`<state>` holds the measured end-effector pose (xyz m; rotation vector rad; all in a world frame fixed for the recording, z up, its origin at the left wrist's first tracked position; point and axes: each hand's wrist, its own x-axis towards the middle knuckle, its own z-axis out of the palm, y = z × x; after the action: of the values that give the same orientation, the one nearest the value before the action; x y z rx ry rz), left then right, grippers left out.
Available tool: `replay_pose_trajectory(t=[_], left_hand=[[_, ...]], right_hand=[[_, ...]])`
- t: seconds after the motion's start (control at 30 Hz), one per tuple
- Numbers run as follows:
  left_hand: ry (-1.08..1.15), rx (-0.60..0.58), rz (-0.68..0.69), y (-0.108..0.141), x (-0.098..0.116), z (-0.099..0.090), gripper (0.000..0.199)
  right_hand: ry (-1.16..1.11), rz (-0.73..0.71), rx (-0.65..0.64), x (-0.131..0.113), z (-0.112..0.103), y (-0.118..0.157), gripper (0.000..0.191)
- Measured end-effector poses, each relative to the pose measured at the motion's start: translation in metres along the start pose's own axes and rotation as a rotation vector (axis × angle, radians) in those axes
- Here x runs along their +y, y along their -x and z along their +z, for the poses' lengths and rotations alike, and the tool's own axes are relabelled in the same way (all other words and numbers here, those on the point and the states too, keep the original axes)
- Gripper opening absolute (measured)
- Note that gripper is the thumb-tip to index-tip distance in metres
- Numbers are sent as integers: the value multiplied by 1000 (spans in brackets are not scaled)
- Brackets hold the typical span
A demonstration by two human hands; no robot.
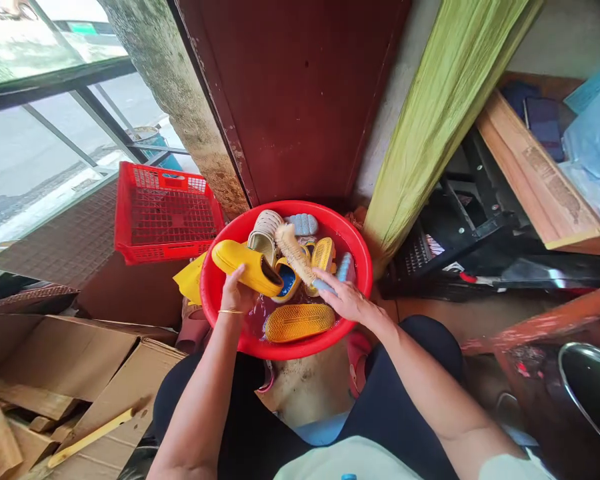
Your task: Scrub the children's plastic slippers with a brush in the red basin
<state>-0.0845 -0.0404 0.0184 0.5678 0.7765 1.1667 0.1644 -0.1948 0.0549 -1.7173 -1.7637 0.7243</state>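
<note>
My left hand (237, 297) holds a yellow shoe (245, 265) over the left side of a red basin (363, 250). My right hand (347, 299) grips the blue handle of a brush (295, 252), whose pale bristles sit to the right of the shoe, above the basin's middle. In the basin, which has some water in it, lie a beige clog (263, 233), a grey sole (303, 225), a yellow shoe with a blue inside (287, 279) and a yellow sole facing up (300, 323) near the front rim. More footwear lies at the right side.
A red crate (167, 217) stands at the left behind the basin, with cardboard boxes (75, 353) nearer. A dark red door (300, 100) rises behind, and a yellow-green curtain (420, 140) hangs to the right. A wooden shelf (540, 173) and a pot (593, 393) are farther right.
</note>
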Motion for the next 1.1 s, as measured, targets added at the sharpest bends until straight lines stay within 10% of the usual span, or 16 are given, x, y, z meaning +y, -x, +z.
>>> replay_pose_trajectory(t=[0.17, 0.57, 0.87, 1.1], left_hand=[[76, 159, -54, -14, -2, -7, 62], [-77, 124, -82, -22, -15, 2, 75], [-102, 25, -201, 0, -51, 27, 69], [-151, 33, -253, -4, -49, 24, 62]], right_hand=[[-46, -40, -227, -6, 14, 12, 57], [-111, -111, -323, -28, 16, 18, 56], [-42, 6, -69, -27, 70, -29, 56], [-56, 24, -224, -27, 57, -50, 54]])
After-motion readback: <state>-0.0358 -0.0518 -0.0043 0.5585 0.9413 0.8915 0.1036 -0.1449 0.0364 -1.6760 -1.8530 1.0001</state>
